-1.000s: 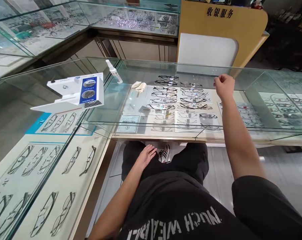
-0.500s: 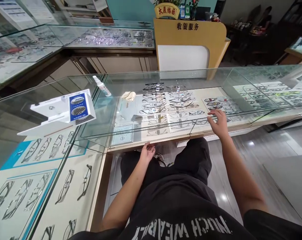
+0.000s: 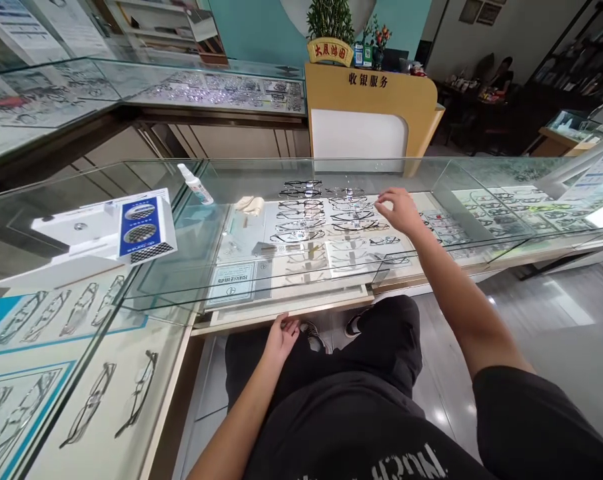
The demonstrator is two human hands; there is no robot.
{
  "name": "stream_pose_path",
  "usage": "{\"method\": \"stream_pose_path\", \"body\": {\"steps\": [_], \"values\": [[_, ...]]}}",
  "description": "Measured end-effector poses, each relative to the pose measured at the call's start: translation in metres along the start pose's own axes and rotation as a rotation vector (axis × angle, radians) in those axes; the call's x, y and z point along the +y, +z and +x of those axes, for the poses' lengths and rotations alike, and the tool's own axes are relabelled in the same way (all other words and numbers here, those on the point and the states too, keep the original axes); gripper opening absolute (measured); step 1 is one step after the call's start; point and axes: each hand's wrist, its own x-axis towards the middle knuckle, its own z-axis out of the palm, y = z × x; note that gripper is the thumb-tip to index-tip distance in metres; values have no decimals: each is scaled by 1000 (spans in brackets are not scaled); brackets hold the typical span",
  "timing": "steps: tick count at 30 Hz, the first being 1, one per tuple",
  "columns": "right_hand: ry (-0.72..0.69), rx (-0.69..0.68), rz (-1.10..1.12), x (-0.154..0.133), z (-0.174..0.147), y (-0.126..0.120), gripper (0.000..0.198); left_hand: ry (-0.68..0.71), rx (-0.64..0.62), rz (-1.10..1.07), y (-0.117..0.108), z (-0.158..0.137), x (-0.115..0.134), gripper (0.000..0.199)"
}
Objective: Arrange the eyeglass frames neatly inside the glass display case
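Note:
My left hand (image 3: 282,339) is at the front edge of a pulled-out drawer (image 3: 321,302) under the glass counter, palm turned up, fingers curled against the edge. Over the glass top (image 3: 261,273) hovers my right hand (image 3: 400,210), fingers bent and a little apart, with nothing visible in them. Beneath the glass, two columns of eyeglasses (image 3: 301,215) lie left of my right hand. A folded beige cloth (image 3: 250,205) and a printed card (image 3: 232,283) are at the left of this section.
A white spray bottle (image 3: 196,184) and an open white box with a blue panel (image 3: 140,230) stand on the glass at left. More frames (image 3: 137,393) lie in the left case. A yellow cashier desk (image 3: 371,90) stands behind, and a person (image 3: 504,75) is far back right.
The drawer has come out toward me, with my left hand at its edge. My right hand has moved left and farther over the counter. The view has tilted up.

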Motion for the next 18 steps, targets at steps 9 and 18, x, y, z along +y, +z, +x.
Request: {"method": "stream_pose_path", "body": {"steps": [9,18], "values": [[-134,-465,-233,-19,127,37,22,-24,16,321,-27,-51,-7,22],[-154,-551,-387,-30,150,60,17,554,-423,1001,-20,-181,19,37]]}}
